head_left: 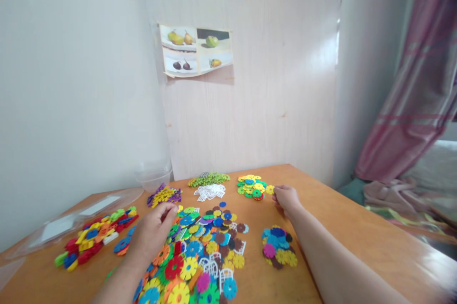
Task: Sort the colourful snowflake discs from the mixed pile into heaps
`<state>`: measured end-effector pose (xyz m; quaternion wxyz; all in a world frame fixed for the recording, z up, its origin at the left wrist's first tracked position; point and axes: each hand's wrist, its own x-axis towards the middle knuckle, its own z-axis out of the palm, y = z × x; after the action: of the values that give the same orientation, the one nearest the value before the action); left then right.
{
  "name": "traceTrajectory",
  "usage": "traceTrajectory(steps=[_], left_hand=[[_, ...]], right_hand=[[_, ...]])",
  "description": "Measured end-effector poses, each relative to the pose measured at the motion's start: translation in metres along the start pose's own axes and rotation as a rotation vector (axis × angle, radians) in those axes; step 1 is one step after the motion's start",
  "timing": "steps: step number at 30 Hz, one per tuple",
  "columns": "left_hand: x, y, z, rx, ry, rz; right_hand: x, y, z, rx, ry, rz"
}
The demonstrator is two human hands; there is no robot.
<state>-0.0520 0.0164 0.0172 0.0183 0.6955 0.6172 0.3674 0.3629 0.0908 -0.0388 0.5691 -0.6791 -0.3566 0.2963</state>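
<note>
My right hand reaches to the far right part of the table, fingers pinched at the edge of a yellow notched disc. That disc is beside a small pile of yellow and green notched discs. My left hand is curled over the left edge of a big mixed pile of colourful notched discs. Its fingers are bent in, and whatever is between them is hidden. Some white fence-like and chair-like pieces lie among the mixed discs.
On the wooden table are blue, yellow and brown discs, white pieces, a green heap, purple and yellow pieces and colourful blocks. Clear tubs and plastic bags lie at left.
</note>
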Motion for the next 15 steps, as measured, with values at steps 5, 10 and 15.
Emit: traceTrajectory(steps=[5, 10, 15], left_hand=[[0.004, -0.016, -0.002, 0.071, -0.022, -0.062], [0.008, -0.024, -0.009, 0.087, 0.026, -0.104], [0.009, -0.028, -0.022, 0.091, 0.131, -0.239]], right_hand=[[0.013, 0.009, 0.003, -0.180, 0.004, -0.031], [0.024, 0.012, 0.005, -0.355, -0.022, -0.093], [0.020, 0.010, 0.002, -0.453, -0.070, -0.163]])
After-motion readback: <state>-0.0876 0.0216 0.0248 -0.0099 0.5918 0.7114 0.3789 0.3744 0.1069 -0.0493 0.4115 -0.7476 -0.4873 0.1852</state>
